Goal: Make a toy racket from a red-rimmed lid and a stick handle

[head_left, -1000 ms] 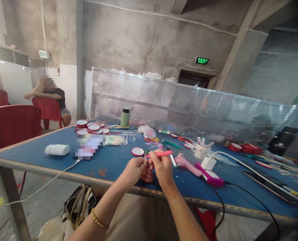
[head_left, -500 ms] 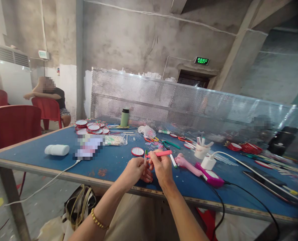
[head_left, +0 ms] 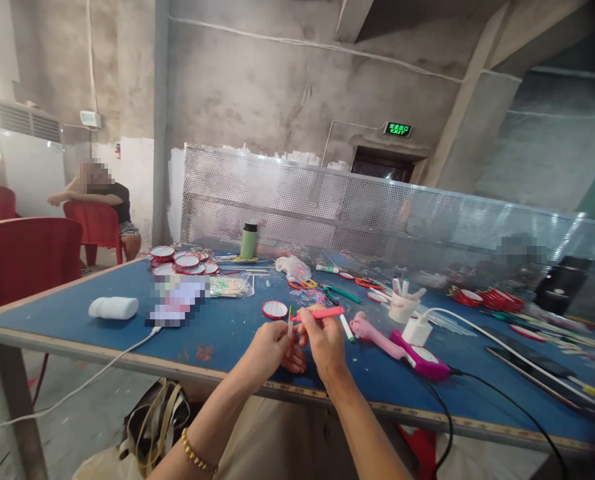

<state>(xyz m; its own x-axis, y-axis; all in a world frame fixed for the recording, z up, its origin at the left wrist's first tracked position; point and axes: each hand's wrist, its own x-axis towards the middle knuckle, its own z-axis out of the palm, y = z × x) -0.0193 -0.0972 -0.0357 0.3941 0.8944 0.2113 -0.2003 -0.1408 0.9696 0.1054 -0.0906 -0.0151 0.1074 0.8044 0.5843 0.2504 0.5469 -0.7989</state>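
My right hand [head_left: 325, 343] is closed round a pink pen-like tool [head_left: 322, 313], held level above the front of the blue table [head_left: 77, 313]. Its tip meets a thin pale stick [head_left: 290, 327] pinched upright in my left hand [head_left: 272, 347], which touches the right one. A small round red-rimmed disc [head_left: 275, 309] lies on the table just beyond my hands. A white marker with a green tip [head_left: 346, 327] lies to their right.
A pink glue gun [head_left: 397, 343] with a black cord, a white charger [head_left: 416, 330], a cup of markers [head_left: 402, 303], stacked red discs [head_left: 182, 259], a green bottle [head_left: 249, 241], a white bottle [head_left: 113, 307]. A perforated metal screen [head_left: 377, 213] backs the table. A person sits far left.
The view has tilted up slightly, so everything sits a little lower in the picture. My hands keep the same grip and pose.
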